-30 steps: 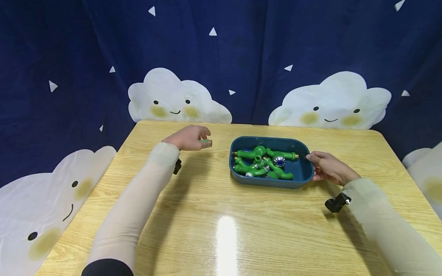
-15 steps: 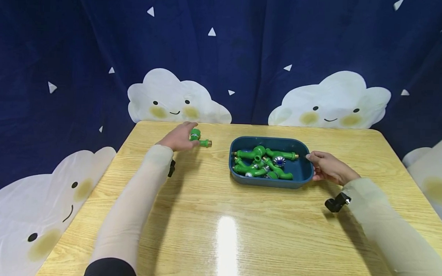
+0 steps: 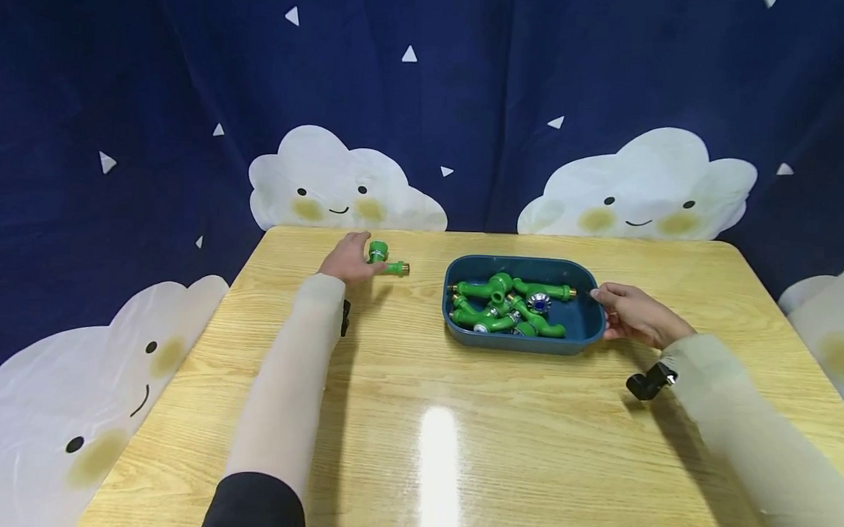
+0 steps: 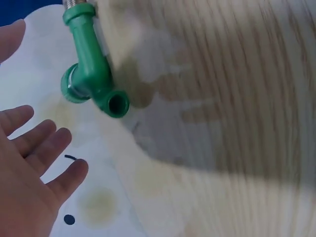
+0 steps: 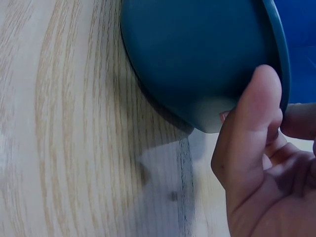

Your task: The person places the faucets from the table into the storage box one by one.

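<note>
A green plastic pipe fitting [image 3: 396, 269] with a brass threaded end lies near the table's far left edge. In the left wrist view, the same fitting [image 4: 91, 64] shows an open round socket and a side cap. My left hand [image 3: 353, 259] is just left of it, fingers spread and apart from it, holding nothing. At the right end of a dark blue plastic tray [image 3: 517, 343], my right hand [image 3: 636, 314] pinches the rim between thumb and fingers. The right wrist view shows the thumb [image 5: 259, 113] against the tray's wall [image 5: 197, 54].
Several green pipe fittings [image 3: 486, 321] with brass ends lie jumbled in the tray, one with a round chrome-and-blue part [image 3: 538, 302]. The wooden table [image 3: 527, 438] ends at a dark blue curtain [image 3: 463, 79] with white clouds.
My left hand has let go of the green pipe fitting and drawn back to the left, leaving it in view on the table. My right hand keeps its hold on the tray's rim.
</note>
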Demonstrator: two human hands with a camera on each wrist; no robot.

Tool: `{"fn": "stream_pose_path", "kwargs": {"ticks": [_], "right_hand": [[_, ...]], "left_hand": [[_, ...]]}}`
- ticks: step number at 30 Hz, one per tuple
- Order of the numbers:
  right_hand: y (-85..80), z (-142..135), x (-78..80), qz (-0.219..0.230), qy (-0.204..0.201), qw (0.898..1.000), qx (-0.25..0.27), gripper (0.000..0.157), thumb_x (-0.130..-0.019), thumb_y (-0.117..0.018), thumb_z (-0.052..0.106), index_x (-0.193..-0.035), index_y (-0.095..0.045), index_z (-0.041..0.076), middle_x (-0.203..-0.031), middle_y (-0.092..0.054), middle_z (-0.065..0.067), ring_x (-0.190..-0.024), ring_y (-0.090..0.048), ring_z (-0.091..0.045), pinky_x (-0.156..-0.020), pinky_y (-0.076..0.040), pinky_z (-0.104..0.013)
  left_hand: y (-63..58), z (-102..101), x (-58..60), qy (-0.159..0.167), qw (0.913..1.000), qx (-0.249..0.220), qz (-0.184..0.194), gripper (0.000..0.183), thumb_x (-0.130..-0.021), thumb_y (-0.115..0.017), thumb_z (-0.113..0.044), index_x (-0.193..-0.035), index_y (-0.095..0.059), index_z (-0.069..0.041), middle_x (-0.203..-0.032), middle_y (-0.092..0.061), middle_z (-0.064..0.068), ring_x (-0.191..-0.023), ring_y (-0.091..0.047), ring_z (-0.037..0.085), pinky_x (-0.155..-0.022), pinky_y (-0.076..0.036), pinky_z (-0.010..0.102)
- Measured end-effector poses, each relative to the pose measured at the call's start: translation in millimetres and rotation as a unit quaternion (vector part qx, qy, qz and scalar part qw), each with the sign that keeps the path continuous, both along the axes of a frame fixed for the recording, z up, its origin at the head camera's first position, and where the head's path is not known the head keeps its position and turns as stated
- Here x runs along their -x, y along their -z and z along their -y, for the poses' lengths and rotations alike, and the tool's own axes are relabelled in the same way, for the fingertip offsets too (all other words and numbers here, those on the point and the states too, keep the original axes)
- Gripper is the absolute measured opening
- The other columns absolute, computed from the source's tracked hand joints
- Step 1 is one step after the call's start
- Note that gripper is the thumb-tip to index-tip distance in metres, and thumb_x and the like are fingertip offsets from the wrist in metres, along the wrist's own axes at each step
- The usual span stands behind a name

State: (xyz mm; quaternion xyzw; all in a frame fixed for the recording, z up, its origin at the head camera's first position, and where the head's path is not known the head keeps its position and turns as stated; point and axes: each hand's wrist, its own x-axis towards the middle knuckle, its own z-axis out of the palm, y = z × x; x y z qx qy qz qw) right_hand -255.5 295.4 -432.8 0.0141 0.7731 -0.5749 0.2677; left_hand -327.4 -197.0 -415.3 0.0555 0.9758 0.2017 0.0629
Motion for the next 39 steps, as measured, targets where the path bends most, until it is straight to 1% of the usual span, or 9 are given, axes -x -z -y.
{"fn": "stream_pose_path", "kwargs": {"ticks": [4, 11, 15, 20, 23, 26, 30, 34, 39], "right_hand": [[1.0, -0.6, -0.6, 0.001, -0.003, 1.000, -0.001, 0.029, -0.108, -0.036, 0.031, -0.088, -0.046, 0.013, -0.075, -0.047, 0.003, -0.061, -0.054, -0.008, -0.059, -0.056, -0.022], [2.2, -2.7, -1.3, 0.002, -0.002, 1.000, 0.003, 0.030, -0.108, -0.037, 0.033, -0.087, -0.046, 0.013, -0.075, -0.046, 0.003, -0.061, -0.054, -0.008, -0.059, -0.056, -0.022], [2.0, -2.0, -0.9, 0.000, -0.006, 1.000, 0.004, 0.029, -0.108, -0.037, 0.033, -0.088, -0.046, 0.013, -0.076, -0.047, 0.004, -0.062, -0.055, -0.008, -0.059, -0.056, -0.022], [2.1, -5.1, -1.0, -0.001, -0.005, 1.000, -0.002, 0.028, -0.108, -0.036, 0.032, -0.089, -0.047, 0.014, -0.075, -0.047, 0.003, -0.062, -0.055, -0.008, -0.059, -0.056, -0.022], [1.8, -6.0, -1.0, 0.000, -0.005, 1.000, -0.002, 0.027, -0.108, -0.037, 0.033, -0.091, -0.048, 0.014, -0.076, -0.048, 0.004, -0.062, -0.056, -0.008, -0.060, -0.056, -0.022], [1.6, -5.3, -0.8, 0.001, -0.009, 1.000, 0.005, 0.027, -0.108, -0.037, 0.033, -0.091, -0.048, 0.014, -0.075, -0.049, 0.004, -0.062, -0.057, -0.008, -0.059, -0.056, -0.022], [1.3, -2.9, 0.7, 0.006, -0.017, 1.000, 0.021, 0.028, -0.108, -0.037, 0.031, -0.089, -0.048, 0.014, -0.074, -0.049, 0.005, -0.061, -0.057, -0.008, -0.058, -0.056, -0.022], [0.0, -1.0, 2.1, 0.005, -0.013, 1.000, 0.014, 0.029, -0.108, -0.038, 0.033, -0.089, -0.046, 0.012, -0.075, -0.049, 0.004, -0.062, -0.057, -0.008, -0.059, -0.056, -0.023], [0.4, -1.2, 2.2, 0.003, -0.011, 1.000, 0.010, 0.030, -0.108, -0.037, 0.032, -0.087, -0.045, 0.012, -0.074, -0.048, 0.003, -0.061, -0.056, -0.009, -0.059, -0.056, -0.023]], "left_hand": [[6.2, -7.4, 5.1, -0.013, 0.9998, 0.010, -0.008, 0.087, -0.090, -0.062, -0.051, -0.157, -0.026, -0.008, -0.162, -0.026, 0.018, -0.148, -0.031, 0.039, -0.119, -0.032, 0.055], [13.4, -19.3, 13.2, -0.036, 0.9989, 0.027, -0.005, 0.091, -0.087, -0.061, -0.060, -0.157, -0.027, -0.012, -0.160, -0.030, 0.016, -0.142, -0.039, 0.038, -0.112, -0.041, 0.054], [16.6, -22.6, 15.6, -0.047, 0.9979, 0.044, -0.005, 0.097, -0.083, -0.063, -0.066, -0.156, -0.028, -0.011, -0.158, -0.034, 0.016, -0.140, -0.042, 0.037, -0.109, -0.044, 0.054], [20.0, -26.3, 17.6, -0.062, 0.9970, 0.045, -0.011, 0.101, -0.080, -0.065, -0.070, -0.155, -0.030, -0.011, -0.154, -0.039, 0.016, -0.136, -0.047, 0.036, -0.103, -0.048, 0.054], [20.5, -27.6, 18.4, -0.068, 0.9965, 0.048, -0.006, 0.102, -0.079, -0.065, -0.071, -0.155, -0.029, -0.012, -0.153, -0.040, 0.016, -0.135, -0.047, 0.035, -0.102, -0.049, 0.054], [20.4, -28.7, 18.8, -0.072, 0.9958, 0.057, 0.002, 0.104, -0.079, -0.064, -0.072, -0.156, -0.027, -0.012, -0.153, -0.039, 0.017, -0.136, -0.046, 0.036, -0.103, -0.048, 0.054], [20.4, -29.9, 18.3, -0.085, 0.9943, 0.062, 0.019, 0.108, -0.078, -0.065, -0.072, -0.155, -0.026, -0.009, -0.152, -0.040, 0.018, -0.136, -0.046, 0.036, -0.105, -0.046, 0.054], [21.9, -31.1, 18.9, -0.101, 0.9924, 0.064, 0.028, 0.112, -0.076, -0.067, -0.073, -0.155, -0.022, -0.006, -0.152, -0.040, 0.019, -0.136, -0.045, 0.037, -0.106, -0.045, 0.054], [25.3, -35.5, 21.4, -0.107, 0.9913, 0.068, 0.034, 0.115, -0.075, -0.066, -0.074, -0.157, -0.019, -0.008, -0.154, -0.037, 0.019, -0.139, -0.043, 0.037, -0.107, -0.044, 0.054]]}}
